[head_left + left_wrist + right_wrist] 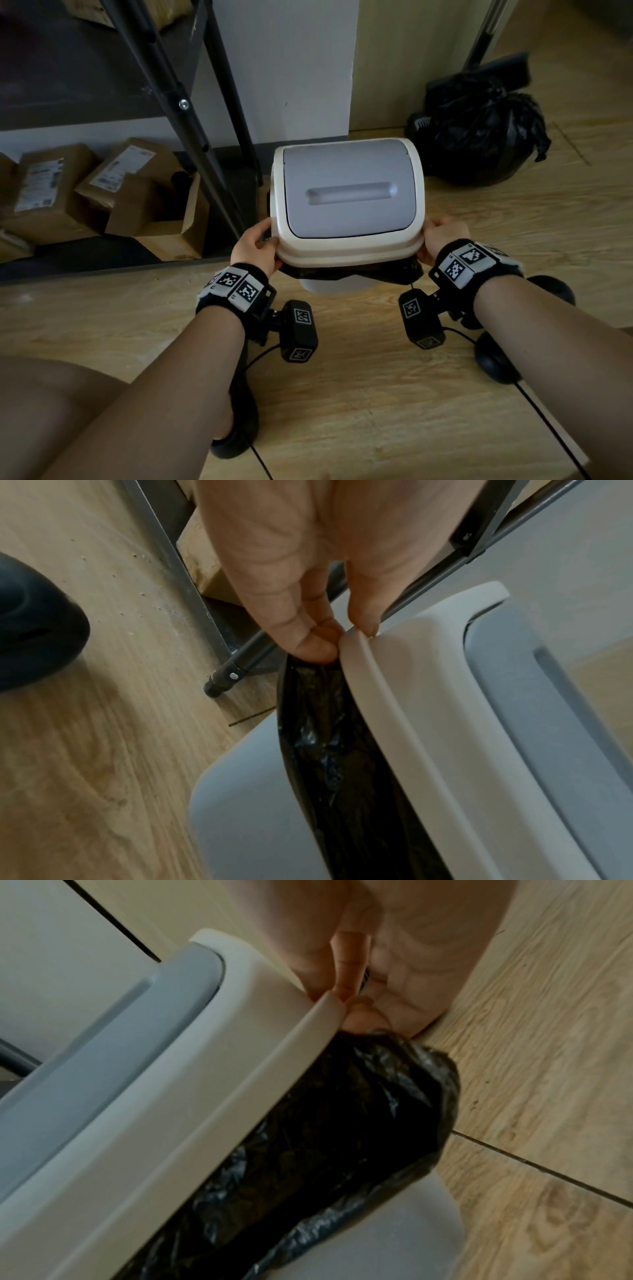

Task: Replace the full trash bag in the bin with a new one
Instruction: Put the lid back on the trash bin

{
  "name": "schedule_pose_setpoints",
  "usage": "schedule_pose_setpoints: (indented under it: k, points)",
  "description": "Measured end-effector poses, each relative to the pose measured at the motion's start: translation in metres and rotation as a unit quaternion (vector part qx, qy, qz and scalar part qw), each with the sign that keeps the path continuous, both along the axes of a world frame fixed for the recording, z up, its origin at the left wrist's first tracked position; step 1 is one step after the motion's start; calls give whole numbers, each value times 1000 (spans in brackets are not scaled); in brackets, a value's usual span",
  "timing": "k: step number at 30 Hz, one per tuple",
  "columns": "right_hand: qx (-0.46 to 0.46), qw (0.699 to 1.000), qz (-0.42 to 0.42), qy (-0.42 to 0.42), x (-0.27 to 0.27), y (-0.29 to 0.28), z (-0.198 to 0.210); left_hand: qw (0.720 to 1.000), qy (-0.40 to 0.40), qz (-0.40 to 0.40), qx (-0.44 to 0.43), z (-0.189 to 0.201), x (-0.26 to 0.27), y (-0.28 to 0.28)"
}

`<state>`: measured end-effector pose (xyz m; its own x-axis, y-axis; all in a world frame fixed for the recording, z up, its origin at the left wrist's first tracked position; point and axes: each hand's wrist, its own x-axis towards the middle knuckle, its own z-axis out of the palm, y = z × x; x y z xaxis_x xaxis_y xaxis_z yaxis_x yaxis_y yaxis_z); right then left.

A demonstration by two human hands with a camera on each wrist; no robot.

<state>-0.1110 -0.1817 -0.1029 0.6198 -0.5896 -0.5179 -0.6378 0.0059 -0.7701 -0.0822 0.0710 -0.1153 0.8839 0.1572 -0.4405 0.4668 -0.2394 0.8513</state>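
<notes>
Gripping both sides of the bin lid point(347, 195), left hand point(255, 248) and right hand point(442, 236) should press it down evenly; the tied full bag point(486, 130) stands near the wall. Left wrist view: fingers point(308, 642) curl under the rim, new bag point(329, 750) pinched beneath. Right wrist view: liner overhangs the bin body point(377, 1245).

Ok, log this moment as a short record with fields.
left hand: grips the lid frame's left edge
right hand: grips the lid frame's right edge
lid frame: cream, on the bin, grey flap shut
new bag: black, edge hanging out under the frame
bin: grey, on the wood floor
full bag: tied, by the wall
</notes>
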Motion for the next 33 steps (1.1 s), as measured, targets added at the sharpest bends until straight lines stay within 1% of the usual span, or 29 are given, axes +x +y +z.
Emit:
schedule_pose_setpoints:
  k: [6,9,13,16,20,25,33]
  points:
    - [6,1000,-5,-9,26,-5,-4,1000,0,6,2,-4,26,-4]
    - [14,1000,-9,-19,46,-7,-6,1000,-11,-1,23,-6,45,-7]
    - [18,999,-8,-33,75,-9,-9,1000,-20,5,15,-8,77,-11]
    - [17,999,-5,-38,96,-13,-12,999,-24,-1,31,-9,98,-13]
    - [18,999,1,-46,118,-16,-16,999,-23,9,27,-15,122,-18]
    - [-6,998,-2,-62,137,-17,-21,999,-21,31,-1,-19,142,-23]
    - [-23,997,-1,-70,147,-18,-24,999,-24,29,6,-22,150,-22]
